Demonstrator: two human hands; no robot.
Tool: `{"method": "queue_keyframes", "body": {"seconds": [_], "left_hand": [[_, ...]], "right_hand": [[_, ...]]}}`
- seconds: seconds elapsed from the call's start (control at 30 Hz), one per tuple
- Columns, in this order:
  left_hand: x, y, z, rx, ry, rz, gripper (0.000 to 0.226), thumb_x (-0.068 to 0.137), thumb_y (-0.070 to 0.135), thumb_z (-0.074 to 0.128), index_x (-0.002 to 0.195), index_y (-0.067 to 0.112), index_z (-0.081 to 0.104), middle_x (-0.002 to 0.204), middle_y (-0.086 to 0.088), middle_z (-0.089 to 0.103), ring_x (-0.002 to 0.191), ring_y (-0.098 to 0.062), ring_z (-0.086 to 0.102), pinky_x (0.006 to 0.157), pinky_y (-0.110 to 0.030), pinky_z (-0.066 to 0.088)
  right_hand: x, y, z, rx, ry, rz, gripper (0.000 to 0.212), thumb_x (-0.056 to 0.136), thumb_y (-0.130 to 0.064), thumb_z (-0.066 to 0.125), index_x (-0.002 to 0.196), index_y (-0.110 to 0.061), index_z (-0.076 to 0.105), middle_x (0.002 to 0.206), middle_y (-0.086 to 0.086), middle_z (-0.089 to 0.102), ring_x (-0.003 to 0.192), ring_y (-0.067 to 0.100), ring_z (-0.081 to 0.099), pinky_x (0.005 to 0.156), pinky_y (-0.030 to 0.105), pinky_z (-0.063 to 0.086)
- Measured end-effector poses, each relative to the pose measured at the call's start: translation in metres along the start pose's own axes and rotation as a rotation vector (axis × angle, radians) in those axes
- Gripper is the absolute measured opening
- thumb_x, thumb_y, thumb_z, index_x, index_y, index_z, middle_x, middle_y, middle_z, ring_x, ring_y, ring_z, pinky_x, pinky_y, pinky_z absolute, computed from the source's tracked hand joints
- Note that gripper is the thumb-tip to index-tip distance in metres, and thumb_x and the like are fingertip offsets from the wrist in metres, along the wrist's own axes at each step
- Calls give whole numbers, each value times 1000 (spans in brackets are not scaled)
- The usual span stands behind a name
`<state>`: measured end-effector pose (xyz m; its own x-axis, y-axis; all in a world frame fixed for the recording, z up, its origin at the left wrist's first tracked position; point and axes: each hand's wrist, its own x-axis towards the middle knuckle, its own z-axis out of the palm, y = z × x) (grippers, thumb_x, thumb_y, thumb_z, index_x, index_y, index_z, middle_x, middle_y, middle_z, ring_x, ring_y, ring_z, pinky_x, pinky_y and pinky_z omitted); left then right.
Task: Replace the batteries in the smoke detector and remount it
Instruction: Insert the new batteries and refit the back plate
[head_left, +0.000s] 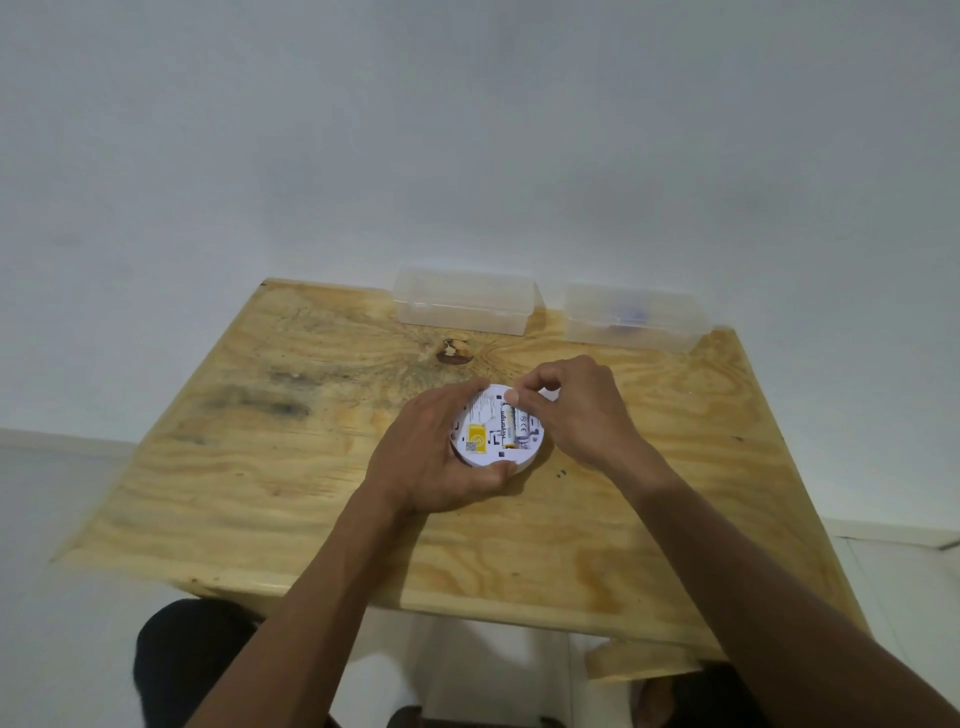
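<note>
A round white smoke detector (485, 452) lies back side up near the middle of the wooden table (260, 467), showing a yellow label and an open battery bay. A white-and-yellow battery (506, 427) lies in the bay, and a second one beside it is partly hidden by fingers. My left hand (431, 457) wraps the detector's left and near edge. My right hand (571, 410) comes from the right, its thumb and forefinger pinched at the far end of the batteries.
Two clear plastic boxes stand at the table's far edge against the white wall: one (465, 301) looks empty, the other (634, 318) has something blue inside. A dark knot (454, 352) marks the wood behind the detector. My knees show below the table's near edge.
</note>
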<state>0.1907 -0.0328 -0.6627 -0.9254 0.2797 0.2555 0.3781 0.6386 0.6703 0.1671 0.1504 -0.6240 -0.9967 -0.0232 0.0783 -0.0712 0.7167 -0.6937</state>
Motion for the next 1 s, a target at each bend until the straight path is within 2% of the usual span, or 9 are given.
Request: {"method": "queue_keyframes", "body": {"seconds": [0.1, 0.23, 0.33, 0.4, 0.57, 0.73, 0.83, 0.93, 1.0], "left_hand": [[0, -3, 2, 6, -9, -33, 96, 60, 64, 67, 141, 14, 54, 132, 1, 65, 118, -15, 61, 98, -26, 43], [2, -5, 3, 15, -12, -52, 97, 59, 66, 67, 141, 15, 54, 133, 1, 65, 119, -14, 60, 99, -24, 41], [4, -12, 7, 34, -22, -64, 89, 64, 69, 72, 139, 24, 55, 132, 7, 65, 119, -11, 61, 103, -33, 48], [4, -12, 9, 32, -13, -73, 91, 63, 71, 71, 139, 24, 55, 132, 6, 65, 119, -13, 61, 101, -37, 50], [1, -11, 8, -17, 10, -109, 100, 56, 72, 71, 141, 20, 54, 138, 4, 63, 125, -15, 59, 103, -43, 50], [0, -7, 7, -52, 8, -138, 102, 54, 72, 75, 140, 21, 54, 137, 3, 63, 125, -15, 60, 103, -45, 50], [-2, -4, 6, -93, 8, -155, 95, 54, 68, 79, 136, 24, 57, 131, 9, 66, 121, -10, 62, 102, -41, 52], [-4, -2, 4, -143, 3, -185, 95, 52, 63, 80, 136, 25, 57, 129, 12, 67, 119, -4, 62, 103, -35, 51], [-5, 0, 3, -128, -6, -193, 97, 50, 63, 77, 138, 25, 56, 131, 10, 66, 119, -5, 61, 104, -33, 50]], "right_hand": [[-3, 5, 5, -14, 23, -17, 14, 85, -37, 75, 86, -23, 79, 94, -4, 76, 104, 20, 62, 83, 42, 52], [-10, 10, 11, -41, 73, -63, 15, 85, -38, 74, 86, -24, 79, 92, -3, 74, 105, 21, 60, 77, 43, 53], [-15, 13, 17, -151, 101, -115, 20, 89, -38, 69, 93, -22, 80, 96, -3, 72, 106, 20, 53, 77, 36, 48], [-21, 18, 22, -218, 115, -160, 23, 93, -38, 64, 94, -21, 79, 100, -2, 69, 109, 23, 51, 79, 35, 44], [-30, 24, 25, -360, 194, -241, 21, 94, -41, 58, 97, -30, 77, 113, -3, 65, 118, 23, 46, 80, 44, 46], [-37, 24, 20, -554, 142, -261, 27, 97, -47, 46, 108, -37, 69, 132, -5, 57, 129, 22, 30, 87, 46, 45], [-37, 18, 18, -611, 89, -247, 29, 100, -47, 43, 112, -38, 69, 143, -6, 47, 134, 25, 25, 92, 46, 39], [-35, 16, 16, -571, 42, -196, 30, 99, -49, 42, 112, -41, 69, 147, -7, 41, 135, 23, 22, 96, 44, 36], [-32, 18, 14, -449, 30, -167, 27, 95, -49, 52, 109, -39, 73, 144, -7, 46, 134, 21, 27, 99, 43, 36]]}}
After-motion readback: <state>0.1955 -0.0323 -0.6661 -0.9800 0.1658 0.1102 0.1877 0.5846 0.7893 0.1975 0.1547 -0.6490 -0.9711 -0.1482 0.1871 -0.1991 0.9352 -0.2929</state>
